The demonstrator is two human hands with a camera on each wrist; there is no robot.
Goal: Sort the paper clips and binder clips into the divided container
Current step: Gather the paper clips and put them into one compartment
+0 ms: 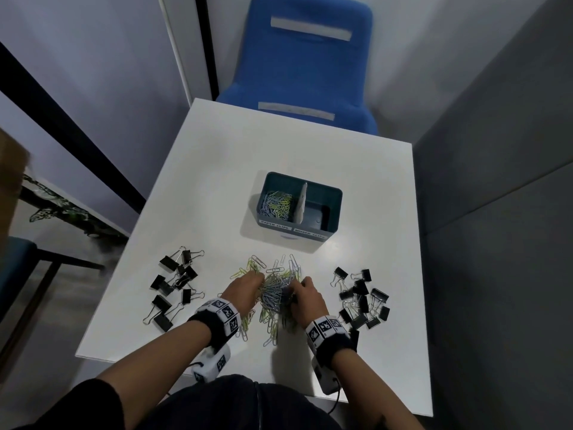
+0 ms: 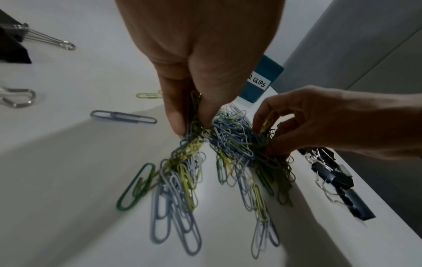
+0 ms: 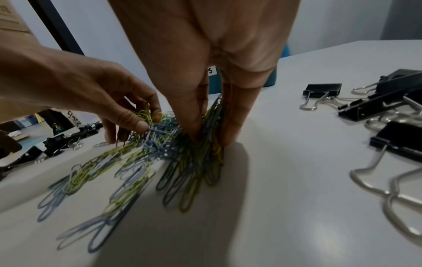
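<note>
A tangled pile of blue, green and yellow paper clips [image 1: 276, 294] lies near the table's front edge. My left hand [image 1: 249, 287] pinches a bunch from the pile's left side; the left wrist view shows thumb and fingers closed on the clips [image 2: 193, 126]. My right hand [image 1: 305, 294] grips the right side of the pile, fingertips down among the clips [image 3: 211, 139]. Black binder clips lie in a left group [image 1: 175, 283] and a right group [image 1: 361, 297]. The teal divided container [image 1: 310, 182] stands beyond; its left compartment holds paper clips [image 1: 277, 204], its right compartment [image 1: 319, 214] looks empty.
The white table [image 1: 310, 144] ends just behind my wrists. A blue chair [image 1: 307, 66] stands at the far edge, and grey partitions close in on the right. Loose single paper clips [image 2: 123, 117] lie left of the pile.
</note>
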